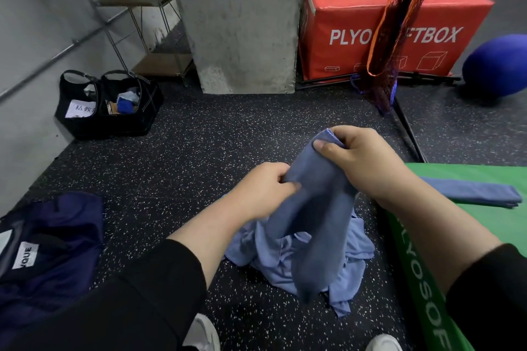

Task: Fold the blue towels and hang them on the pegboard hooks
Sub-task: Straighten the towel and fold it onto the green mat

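**Both hands on one towel, held above the pile**

My right hand [368, 162] pinches the top end of a blue towel [316, 208], thumb over the fold, fingers curled round it. My left hand [265, 188] grips the same towel lower on its left edge, thumb and fingers closed on the cloth. The towel hangs long and narrow between the hands, its bottom end dangling over the pile [353, 239].

The pile is loose blue towels crumpled on the speckled floor [199, 151], directly under my hands and just beside the green box [462, 225].

One folded towel [473, 192] lies flat as a long strip on top of the green box, to my right.

Other stuff:
- red box [342, 25] behind, next to a concrete pillar [242, 20]
- netting [390, 23] hanging in front of the red box
- blue ball [496, 63] on the floor far right
- black bags [105, 105] by the left wall, below a wire shelf [142, 8]
- navy bag [48, 242] at lower left

Pegboard and hooks not in view.
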Demonstrator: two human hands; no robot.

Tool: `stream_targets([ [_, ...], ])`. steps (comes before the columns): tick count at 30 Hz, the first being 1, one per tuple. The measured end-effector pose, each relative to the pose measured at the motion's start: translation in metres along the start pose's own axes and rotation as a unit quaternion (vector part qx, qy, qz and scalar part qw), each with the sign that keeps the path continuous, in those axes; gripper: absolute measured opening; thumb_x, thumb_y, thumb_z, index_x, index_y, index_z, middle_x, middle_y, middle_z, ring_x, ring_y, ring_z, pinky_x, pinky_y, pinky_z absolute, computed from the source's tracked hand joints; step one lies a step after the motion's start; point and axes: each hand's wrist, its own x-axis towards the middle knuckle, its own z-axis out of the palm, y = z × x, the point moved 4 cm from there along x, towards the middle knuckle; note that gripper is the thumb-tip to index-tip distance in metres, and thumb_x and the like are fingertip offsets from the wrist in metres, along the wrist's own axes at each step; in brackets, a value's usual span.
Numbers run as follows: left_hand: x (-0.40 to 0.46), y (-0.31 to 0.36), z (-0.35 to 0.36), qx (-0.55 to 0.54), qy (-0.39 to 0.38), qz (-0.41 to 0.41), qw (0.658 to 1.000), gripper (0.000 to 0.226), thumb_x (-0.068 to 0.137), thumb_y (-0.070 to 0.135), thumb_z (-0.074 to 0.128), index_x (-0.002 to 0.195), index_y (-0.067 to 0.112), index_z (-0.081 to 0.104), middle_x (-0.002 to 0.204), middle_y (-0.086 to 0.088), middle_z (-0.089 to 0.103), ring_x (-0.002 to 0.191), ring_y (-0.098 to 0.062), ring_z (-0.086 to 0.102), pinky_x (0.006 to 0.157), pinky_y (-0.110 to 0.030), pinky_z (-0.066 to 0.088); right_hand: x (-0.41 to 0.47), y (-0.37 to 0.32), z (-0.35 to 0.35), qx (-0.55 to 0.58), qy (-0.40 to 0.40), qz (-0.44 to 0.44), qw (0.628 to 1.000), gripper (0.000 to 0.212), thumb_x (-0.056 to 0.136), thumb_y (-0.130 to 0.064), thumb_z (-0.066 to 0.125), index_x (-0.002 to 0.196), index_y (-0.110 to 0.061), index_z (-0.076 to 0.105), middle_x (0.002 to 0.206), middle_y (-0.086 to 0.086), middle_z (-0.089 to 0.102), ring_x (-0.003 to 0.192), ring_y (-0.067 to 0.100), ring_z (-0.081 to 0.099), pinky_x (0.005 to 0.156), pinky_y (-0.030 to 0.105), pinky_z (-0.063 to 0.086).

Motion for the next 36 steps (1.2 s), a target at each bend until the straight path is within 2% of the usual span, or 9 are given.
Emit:
stream_targets([
  [4, -0.005, -0.015, -0.001, 0.057, -0.070, -0.034, 0.995, 0.012, 0.085, 0.014, 0.065, 0.080, 0.004, 0.060, 0.064, -0.003, 0.048, 0.059, -0.017, 0.036, 0.056, -0.032, 0.027, -0.002, 0.002, -0.013, -0.006, 0.037, 0.007, 0.999, 0.026, 0.098, -0.031, 0.062, 0.080, -0.011, 0.062, 0.065, -0.005, 0.054, 0.061, 0.007, 0.043, 0.059, 0.032, 0.037],
  [7, -0.014, -0.029, 0.005, 0.170, -0.111, -0.072, 0.976, 0.031, 0.086, 0.017, 0.059, 0.062, 0.015, 0.040, 0.057, 0.002, 0.036, 0.056, -0.019, 0.031, 0.054, -0.031, 0.024, -0.004, 0.004, -0.023, 0.004, 0.067, 0.007, 0.998, 0.022, 0.099, -0.030, 0.059, 0.083, -0.015, 0.062, 0.067, -0.004, 0.054, 0.063, 0.008, 0.044, 0.061, 0.033, 0.037],
  [12, -0.012, -0.033, -0.028, 0.092, 0.065, -0.082, 0.990, 0.014, 0.088, 0.012, 0.055, 0.076, 0.006, 0.054, 0.073, -0.013, 0.060, 0.065, -0.024, 0.046, 0.055, -0.036, 0.032, -0.008, 0.015, -0.043, -0.023, 0.142, 0.045, 0.989, 0.020, 0.101, -0.029, 0.056, 0.091, -0.013, 0.064, 0.080, 0.007, 0.065, 0.074, 0.016, 0.051, 0.067, 0.036, 0.042],
  [17, -0.017, -0.037, -0.063, 0.080, 0.149, -0.076, 0.983, 0.026, 0.093, 0.005, 0.052, 0.070, 0.018, 0.052, 0.063, 0.002, 0.050, 0.060, -0.018, 0.041, 0.050, -0.032, 0.026, -0.011, 0.027, -0.052, -0.042, 0.173, 0.085, 0.980, 0.021, 0.102, -0.031, 0.054, 0.094, -0.013, 0.063, 0.075, -0.005, 0.058, 0.070, 0.015, 0.049, 0.062, 0.035, 0.035],
  [21, -0.019, -0.046, -0.083, -0.063, 0.218, -0.046, 0.973, 0.017, 0.095, 0.021, 0.065, 0.081, 0.011, 0.068, 0.061, 0.002, 0.051, 0.058, -0.015, 0.040, 0.056, -0.030, 0.029, -0.014, 0.030, -0.059, -0.027, 0.191, 0.101, 0.976, 0.019, 0.101, -0.032, 0.055, 0.095, -0.016, 0.063, 0.076, -0.002, 0.059, 0.071, 0.016, 0.048, 0.064, 0.034, 0.035],
  [24, -0.020, -0.046, -0.089, -0.197, 0.239, -0.028, 0.950, 0.020, 0.094, 0.026, 0.069, 0.083, 0.009, 0.069, 0.074, -0.008, 0.056, 0.071, -0.017, 0.046, 0.069, -0.036, 0.037, -0.015, 0.030, -0.062, -0.006, 0.192, 0.113, 0.975, 0.019, 0.099, -0.030, 0.057, 0.092, -0.015, 0.065, 0.071, 0.001, 0.055, 0.066, 0.017, 0.045, 0.061, 0.034, 0.036],
  [27, -0.016, -0.049, -0.083, -0.298, 0.239, -0.066, 0.922, 0.022, 0.102, 0.024, 0.061, 0.097, 0.004, 0.070, 0.091, -0.015, 0.067, 0.084, -0.023, 0.059, 0.078, -0.042, 0.048, -0.015, 0.033, -0.061, 0.005, 0.188, 0.145, 0.971, 0.016, 0.094, -0.025, 0.057, 0.087, -0.015, 0.067, 0.064, -0.001, 0.053, 0.060, 0.017, 0.045, 0.060, 0.033, 0.038],
  [31, -0.010, -0.051, -0.069, -0.339, 0.246, -0.118, 0.900, 0.040, 0.099, 0.026, 0.065, 0.108, -0.013, 0.060, 0.092, -0.013, 0.061, 0.085, -0.024, 0.055, 0.075, -0.044, 0.044, -0.012, 0.041, -0.047, 0.047, 0.148, 0.191, 0.969, 0.017, 0.092, -0.021, 0.055, 0.083, -0.012, 0.068, 0.065, 0.002, 0.057, 0.063, 0.020, 0.052, 0.060, 0.039, 0.049],
  [36, -0.005, -0.037, -0.042, -0.373, 0.244, -0.146, 0.883, 0.026, 0.092, 0.020, 0.071, 0.096, -0.005, 0.069, 0.083, -0.012, 0.061, 0.075, -0.021, 0.055, 0.063, -0.033, 0.044, -0.009, 0.046, -0.013, 0.172, 0.050, 0.248, 0.952, 0.021, 0.097, -0.012, 0.055, 0.091, 0.004, 0.067, 0.080, 0.017, 0.057, 0.076, 0.025, 0.054, 0.065, 0.038, 0.050],
])
